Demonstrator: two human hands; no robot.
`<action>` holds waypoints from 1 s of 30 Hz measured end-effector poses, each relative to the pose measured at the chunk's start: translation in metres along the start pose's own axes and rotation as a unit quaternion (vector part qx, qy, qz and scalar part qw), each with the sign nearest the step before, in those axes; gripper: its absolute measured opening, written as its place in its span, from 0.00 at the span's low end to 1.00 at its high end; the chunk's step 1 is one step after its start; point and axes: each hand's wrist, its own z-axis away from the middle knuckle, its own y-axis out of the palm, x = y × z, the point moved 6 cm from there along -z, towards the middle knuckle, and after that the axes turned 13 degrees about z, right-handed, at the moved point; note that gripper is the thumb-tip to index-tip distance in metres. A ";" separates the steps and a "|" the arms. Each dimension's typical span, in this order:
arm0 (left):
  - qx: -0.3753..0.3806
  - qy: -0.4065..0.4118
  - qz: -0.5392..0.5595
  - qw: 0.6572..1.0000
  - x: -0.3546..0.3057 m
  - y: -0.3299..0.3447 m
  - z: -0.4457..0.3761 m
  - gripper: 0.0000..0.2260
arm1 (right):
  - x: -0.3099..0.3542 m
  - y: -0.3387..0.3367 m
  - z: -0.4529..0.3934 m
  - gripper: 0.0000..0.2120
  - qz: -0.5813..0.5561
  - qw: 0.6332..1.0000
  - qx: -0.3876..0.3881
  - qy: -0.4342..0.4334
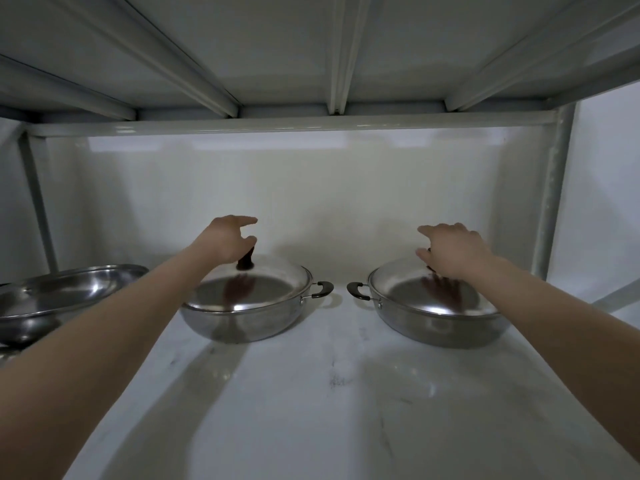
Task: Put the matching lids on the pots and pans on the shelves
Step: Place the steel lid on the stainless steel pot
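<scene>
Two steel pans stand side by side on the white shelf (pixel 332 393), each with a steel lid on it. The left pan (pixel 242 323) carries a domed lid (pixel 266 289) with a dark knob (pixel 245 260). My left hand (pixel 228 242) hovers right at that knob, thumb and forefinger spread apart. The right pan (pixel 433 327) has its lid (pixel 405 289) seated too. My right hand (pixel 450 252) sits over this lid's knob and hides most of it, fingers apart. The black side handles (pixel 323 289) (pixel 356 291) of the two pans face each other.
A stack of open steel pans (pixel 62 292) sits at the left end of the shelf. The underside of the upper shelf (pixel 311 53) hangs low overhead. Grey metal posts (pixel 554 188) frame the rack, and a white wall (pixel 311 202) closes the back.
</scene>
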 end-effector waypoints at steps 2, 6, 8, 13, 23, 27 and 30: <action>0.011 0.014 -0.002 1.000 -0.013 -0.014 0.007 0.20 | 0.012 -0.019 0.011 0.25 -0.049 0.998 -0.011 -0.031; 0.040 0.052 -0.039 0.997 -0.034 -0.039 0.038 0.20 | 0.043 -0.057 0.044 0.27 -0.097 0.990 -0.015 -0.104; 0.057 0.061 -0.063 0.994 -0.037 -0.049 0.059 0.21 | 0.058 -0.073 0.064 0.27 -0.104 0.985 -0.012 -0.140; 0.077 0.032 -0.112 0.990 -0.024 -0.069 0.115 0.23 | 0.094 -0.104 0.114 0.28 -0.118 0.972 0.002 -0.202; 0.061 0.042 -0.163 0.984 0.010 -0.113 0.238 0.22 | 0.157 -0.132 0.204 0.21 -0.137 0.956 -0.018 -0.257; 0.057 0.016 -0.168 0.984 0.025 -0.135 0.278 0.22 | 0.180 -0.139 0.229 0.20 -0.110 0.955 -0.036 -0.274; 0.050 -0.010 -0.178 0.983 0.044 -0.156 0.304 0.18 | 0.196 -0.146 0.242 0.20 -0.100 0.951 -0.043 -0.290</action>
